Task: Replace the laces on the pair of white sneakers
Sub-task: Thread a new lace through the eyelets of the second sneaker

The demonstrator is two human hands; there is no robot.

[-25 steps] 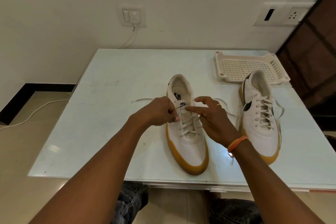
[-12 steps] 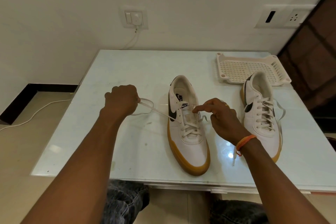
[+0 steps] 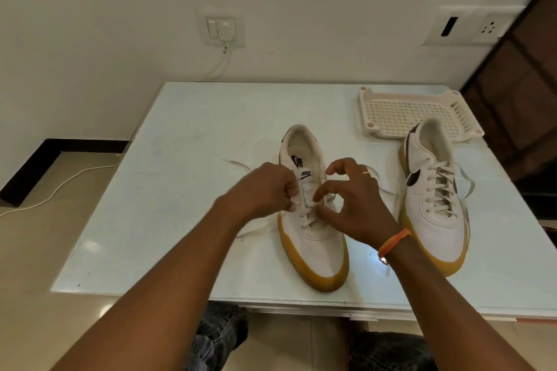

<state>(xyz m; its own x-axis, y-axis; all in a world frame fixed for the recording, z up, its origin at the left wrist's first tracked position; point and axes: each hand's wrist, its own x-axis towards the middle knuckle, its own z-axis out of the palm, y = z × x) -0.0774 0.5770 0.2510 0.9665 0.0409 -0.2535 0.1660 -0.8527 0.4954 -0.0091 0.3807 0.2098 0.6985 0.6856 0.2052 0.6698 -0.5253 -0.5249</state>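
Left sneaker [image 3: 313, 220] mid-table, both hands' fingers [image 3: 291, 190] pinching its lace [image 3: 304, 214]; open tabletop [image 3: 180, 190] leftward.

Both bare forearms reach forward and converge, the hands close together at the same height.

The left hand [image 3: 265, 187] comes in from the lower left, back of the hand up, its fingers [image 3: 291, 190] curled inward and pinched together at the tips on a white lace [image 3: 298, 200]. The right hand [image 3: 352, 205] comes in from the lower right, wrist slightly cocked, with an orange band [image 3: 393, 242] around the wrist and a ring [image 3: 365, 173] on one finger. Its thumb and forefinger curve toward each other in an open hook, the thumb tip low near the left hand's fingertips; whether they actually pinch the lace cannot be told. The remaining right fingers are bent and raised.
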